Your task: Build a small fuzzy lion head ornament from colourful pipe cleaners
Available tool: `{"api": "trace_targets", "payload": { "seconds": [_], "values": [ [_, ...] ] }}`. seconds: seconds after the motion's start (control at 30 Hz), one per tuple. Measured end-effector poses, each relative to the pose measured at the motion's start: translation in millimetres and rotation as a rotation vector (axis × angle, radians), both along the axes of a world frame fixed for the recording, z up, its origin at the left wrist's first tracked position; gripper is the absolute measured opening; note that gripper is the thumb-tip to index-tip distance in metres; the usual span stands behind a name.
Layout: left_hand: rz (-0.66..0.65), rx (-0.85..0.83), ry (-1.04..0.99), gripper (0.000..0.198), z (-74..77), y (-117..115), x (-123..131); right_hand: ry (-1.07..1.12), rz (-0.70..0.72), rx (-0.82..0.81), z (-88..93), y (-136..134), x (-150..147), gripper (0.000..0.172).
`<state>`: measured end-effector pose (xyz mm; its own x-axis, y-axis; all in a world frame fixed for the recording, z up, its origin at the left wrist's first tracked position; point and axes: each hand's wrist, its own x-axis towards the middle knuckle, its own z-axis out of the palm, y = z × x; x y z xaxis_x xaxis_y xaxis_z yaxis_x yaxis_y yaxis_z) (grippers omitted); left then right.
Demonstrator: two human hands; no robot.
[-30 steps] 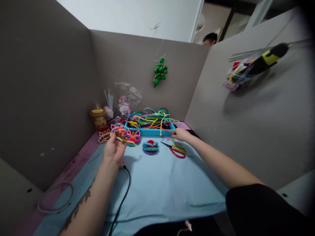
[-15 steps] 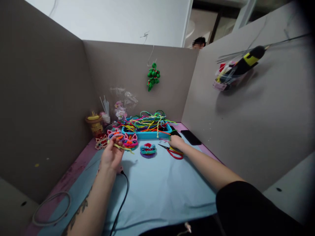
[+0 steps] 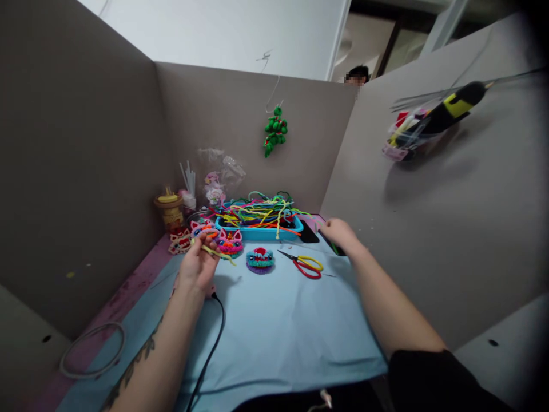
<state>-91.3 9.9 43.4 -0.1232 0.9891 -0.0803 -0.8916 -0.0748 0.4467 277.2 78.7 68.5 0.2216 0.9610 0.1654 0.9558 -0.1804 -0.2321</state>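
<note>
In the head view, the left hand (image 3: 199, 260) holds a pale yellow fuzzy strand (image 3: 223, 256) between its fingers, the free end pointing right, at the near side of a pink figure (image 3: 230, 244) on the tabletop (image 3: 112, 304). The right hand (image 3: 339, 233), fingers drawn narrow, is at the far right, beyond the scissors (image 3: 309, 274); green shows beside its fingers, but I cannot tell whether it grips anything. Between the hands lie a turquoise figure (image 3: 259, 261) and, farther back, a blue tray (image 3: 257, 234) heaped with coloured strands (image 3: 257, 212)
</note>
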Motion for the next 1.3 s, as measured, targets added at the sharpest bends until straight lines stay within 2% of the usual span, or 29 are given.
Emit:
{"api": "trace_targets", "payload": {
  "seconds": [0.1,0.17,0.23,0.3,0.4,0.47,0.57,0.63,0.7,0.77,0.8,0.9,1.0,1.13,1.3],
  "values": [
    [-0.017,0.016,-0.001,0.029,-0.3,2.0,3.5,0.030,-0.004,0.356,42.2,-4.2,-4.8,0.026],
    [-0.036,0.017,0.002,0.029,-1.3,1.9,7.2,-0.038,0.098,0.569,61.6,4.7,-29.9,0.023],
    [-0.049,0.007,0.011,0.029,-2.3,0.4,10.3,-0.131,0.193,0.667,70.3,23.2,-66.4,0.024],
    [-0.055,0.001,0.024,0.029,-2.7,-1.8,11.6,-0.213,0.277,0.609,67.9,47.1,-104.1,0.028],
    [-0.061,0.009,0.049,0.026,-3.0,-4.8,9.3,-0.280,0.382,0.351,50.0,79.6,-144.0,0.030],
    [-0.066,0.022,0.059,0.024,-3.3,-5.8,6.2,-0.276,0.405,0.286,36.6,93.0,-154.3,0.025],
    [-0.069,0.042,0.042,0.024,-3.9,-6.3,2.8,-0.263,0.428,0.263,26.4,97.9,-149.9,0.026],
    [-0.072,0.040,0.023,0.025,-4.0,-6.3,3.1,-0.253,0.458,0.293,27.1,89.8,-140.9,0.030],
    [-0.081,0.030,0.001,0.026,-3.7,-6.6,5.9,-0.208,0.520,0.363,29.1,70.8,-133.2,0.030],
    [-0.098,0.035,-0.033,0.027,-3.1,-7.4,10.6,-0.005,0.657,0.501,26.9,40.4,-129.7,0.025],
    [-0.109,0.043,-0.052,0.029,-2.7,-8.2,13.3,0.118,0.703,0.519,23.2,21.9,-129.9,0.024],
    [-0.150,0.084,-0.100,0.032,-1.8,-11.6,21.9,0.419,0.838,0.368,3.3,-37.0,-136.6,0.019],
    [-0.187,0.111,-0.120,0.035,-1.6,-15.9,29.3,0.553,0.876,0.202,-20.5,-79.7,-146.9,0.034],
    [-0.226,0.094,-0.082,0.035,-2.2,-21.3,34.7,0.715,0.773,0.138,-41.6,-95.0,-153.4,0.017],
    [-0.195,0.155,0.085,0.020,-4.5,-21.7,34.0,0.755,0.681,0.160,-52.9,-85.9,-142.7,0.019]
  ]
}}
